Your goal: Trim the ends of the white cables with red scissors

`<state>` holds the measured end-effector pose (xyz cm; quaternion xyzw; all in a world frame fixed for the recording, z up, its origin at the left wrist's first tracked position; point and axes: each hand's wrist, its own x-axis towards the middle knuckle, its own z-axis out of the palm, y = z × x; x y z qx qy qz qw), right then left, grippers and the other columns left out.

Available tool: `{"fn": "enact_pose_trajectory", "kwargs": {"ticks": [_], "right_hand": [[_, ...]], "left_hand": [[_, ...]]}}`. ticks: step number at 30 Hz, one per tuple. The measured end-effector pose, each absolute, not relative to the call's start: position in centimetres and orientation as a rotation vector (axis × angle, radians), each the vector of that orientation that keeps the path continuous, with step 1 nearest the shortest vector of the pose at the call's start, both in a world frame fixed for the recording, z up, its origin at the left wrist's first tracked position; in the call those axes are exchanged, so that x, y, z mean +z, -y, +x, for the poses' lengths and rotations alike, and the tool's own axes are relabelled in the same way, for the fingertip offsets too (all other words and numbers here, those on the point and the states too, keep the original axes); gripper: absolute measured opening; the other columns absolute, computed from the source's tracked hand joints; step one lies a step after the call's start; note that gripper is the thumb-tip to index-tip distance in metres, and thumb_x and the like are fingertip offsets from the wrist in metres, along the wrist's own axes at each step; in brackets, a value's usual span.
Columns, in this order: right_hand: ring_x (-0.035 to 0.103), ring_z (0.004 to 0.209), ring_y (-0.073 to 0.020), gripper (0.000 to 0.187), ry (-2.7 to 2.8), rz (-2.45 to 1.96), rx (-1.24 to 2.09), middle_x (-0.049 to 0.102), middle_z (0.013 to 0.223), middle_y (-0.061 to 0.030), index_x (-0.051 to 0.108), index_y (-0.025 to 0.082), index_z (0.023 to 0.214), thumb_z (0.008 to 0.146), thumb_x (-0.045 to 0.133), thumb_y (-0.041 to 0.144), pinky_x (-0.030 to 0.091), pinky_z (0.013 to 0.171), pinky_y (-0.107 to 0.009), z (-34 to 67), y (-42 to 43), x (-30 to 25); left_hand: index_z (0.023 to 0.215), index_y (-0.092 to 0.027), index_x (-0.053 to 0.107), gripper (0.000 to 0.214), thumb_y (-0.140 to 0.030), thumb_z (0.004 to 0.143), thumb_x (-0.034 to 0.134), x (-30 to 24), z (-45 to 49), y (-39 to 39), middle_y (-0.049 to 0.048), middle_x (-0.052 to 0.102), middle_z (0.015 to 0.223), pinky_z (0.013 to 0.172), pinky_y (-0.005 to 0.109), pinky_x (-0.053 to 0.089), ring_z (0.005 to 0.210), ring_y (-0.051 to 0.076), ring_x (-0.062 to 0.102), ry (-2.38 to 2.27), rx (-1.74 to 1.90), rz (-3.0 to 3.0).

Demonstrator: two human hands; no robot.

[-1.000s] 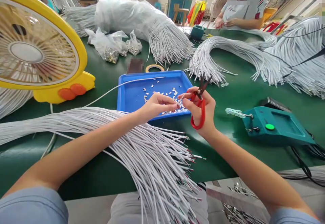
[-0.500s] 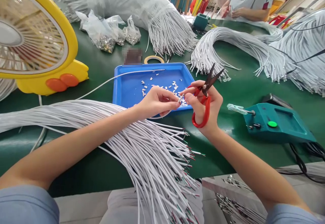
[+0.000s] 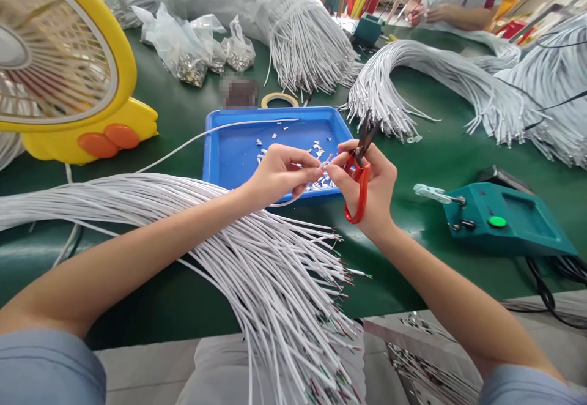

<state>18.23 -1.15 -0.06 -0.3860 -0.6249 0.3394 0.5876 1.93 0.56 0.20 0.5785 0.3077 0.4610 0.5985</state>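
My left hand (image 3: 288, 175) pinches a white cable (image 3: 287, 203) close to its end, over the front edge of a blue tray (image 3: 229, 172). Red-handled scissors (image 3: 361, 182) rest in my right hand (image 3: 378, 188), their dark blades pointing up and away from the cable. The thumb and forefinger of that hand meet at the cable's tip, where thin inner wires show. Small white offcuts (image 3: 316, 146) lie scattered in the tray. A large bundle of white cables (image 3: 257, 258) runs beneath my left forearm, with red and green wire ends showing at its front.
A yellow fan (image 3: 123, 50) stands at the left. Bags of small metal parts (image 3: 192, 65), a tape roll (image 3: 279, 99) and more cable bundles (image 3: 302, 50) lie behind the tray. A green device (image 3: 509, 221) sits at right. Another person (image 3: 458, 1) works across the table.
My right thumb and forefinger have closed in on the cable tip. The scissors have turned in my right hand, blades now more upright. The view has shifted slightly.
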Motion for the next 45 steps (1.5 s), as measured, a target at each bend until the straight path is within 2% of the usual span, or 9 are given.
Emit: {"fn": "enact_pose_trajectory", "kwargs": {"ticks": [4, 8, 12, 16, 22, 27, 36, 45], "right_hand": [[0.061, 0.064, -0.0100, 0.019, 1.484, -0.911, 0.697, 0.063, 0.067, 0.0051, 0.062, 0.023, 0.093, 0.075, 0.068, 0.019, 0.051, 0.062, -0.025, 18.4, 1.1, 0.2], [0.063, 0.065, -0.0119, 0.018, 1.545, -1.026, 0.710, 0.067, 0.070, 0.0028, 0.063, 0.022, 0.092, 0.075, 0.067, 0.019, 0.049, 0.061, -0.026, 18.8, 0.2, 0.2], [0.063, 0.065, -0.0129, 0.022, 1.638, -1.094, 0.712, 0.070, 0.075, 0.0009, 0.066, 0.021, 0.094, 0.072, 0.065, 0.016, 0.045, 0.058, -0.026, 19.2, -0.6, -0.3], [0.065, 0.075, -0.0164, 0.029, 1.727, -1.098, 0.658, 0.072, 0.082, -0.0011, 0.068, 0.018, 0.100, 0.072, 0.063, 0.016, 0.047, 0.063, -0.028, 19.3, -0.6, -0.5], [0.054, 0.062, -0.0121, 0.020, 1.955, -1.038, 0.311, 0.064, 0.070, 0.0001, 0.071, 0.020, 0.096, 0.077, 0.064, 0.023, 0.045, 0.059, -0.027, 19.4, -0.4, -0.5], [0.058, 0.067, -0.0161, 0.023, 2.039, -1.010, 0.208, 0.065, 0.068, -0.0011, 0.073, 0.022, 0.098, 0.077, 0.066, 0.021, 0.048, 0.063, -0.030, 19.7, -0.5, -0.5], [0.058, 0.070, -0.0188, 0.024, 2.064, -1.028, 0.208, 0.067, 0.070, -0.0013, 0.073, 0.026, 0.098, 0.075, 0.067, 0.022, 0.048, 0.064, -0.032, 19.7, -0.3, -0.2], [0.054, 0.062, -0.0156, 0.018, 2.066, -1.047, 0.277, 0.065, 0.066, 0.0001, 0.072, 0.023, 0.093, 0.075, 0.067, 0.022, 0.046, 0.062, -0.031, 19.5, 0.0, 0.2]], "left_hand": [[0.070, -0.010, 0.074, 0.011, -0.020, 0.074, 0.073, 0.0, 1.8, -0.8, -0.0006, 0.060, 0.054, 0.044, 0.017, 0.041, 0.046, 0.005, 0.051, -0.690, 1.135, 1.287], [0.075, -0.011, 0.075, 0.007, -0.017, 0.071, 0.075, 0.0, 1.8, -0.9, -0.0008, 0.062, 0.056, 0.053, 0.019, 0.048, 0.051, 0.006, 0.057, -0.651, 1.236, 1.254], [0.083, -0.015, 0.074, 0.015, -0.025, 0.073, 0.078, 0.0, 1.8, -0.7, -0.0036, 0.060, 0.057, 0.046, 0.022, 0.051, 0.044, 0.008, 0.058, -0.583, 1.236, 1.192], [0.080, -0.015, 0.073, 0.017, -0.032, 0.077, 0.076, 0.0, 1.8, -0.6, -0.0039, 0.057, 0.056, 0.039, 0.020, 0.049, 0.039, 0.007, 0.054, -0.559, 1.260, 1.185], [0.072, -0.015, 0.073, 0.025, -0.038, 0.070, 0.082, 0.1, 1.9, -0.8, -0.0030, 0.056, 0.063, 0.037, 0.019, 0.045, 0.039, 0.006, 0.055, -0.599, 1.303, 1.299], [0.070, -0.015, 0.075, 0.028, -0.042, 0.069, 0.081, 0.1, 1.8, -0.7, -0.0023, 0.055, 0.063, 0.037, 0.018, 0.042, 0.039, 0.004, 0.051, -0.635, 1.343, 1.396], [0.070, -0.016, 0.076, 0.022, -0.036, 0.067, 0.084, -0.1, 1.8, -0.7, -0.0003, 0.058, 0.064, 0.039, 0.017, 0.041, 0.044, 0.003, 0.049, -0.654, 1.395, 1.458], [0.070, -0.016, 0.076, 0.003, -0.018, 0.072, 0.076, -0.2, 1.9, -0.9, 0.0000, 0.057, 0.066, 0.042, 0.017, 0.039, 0.049, 0.004, 0.048, -0.667, 1.400, 1.490]]}}
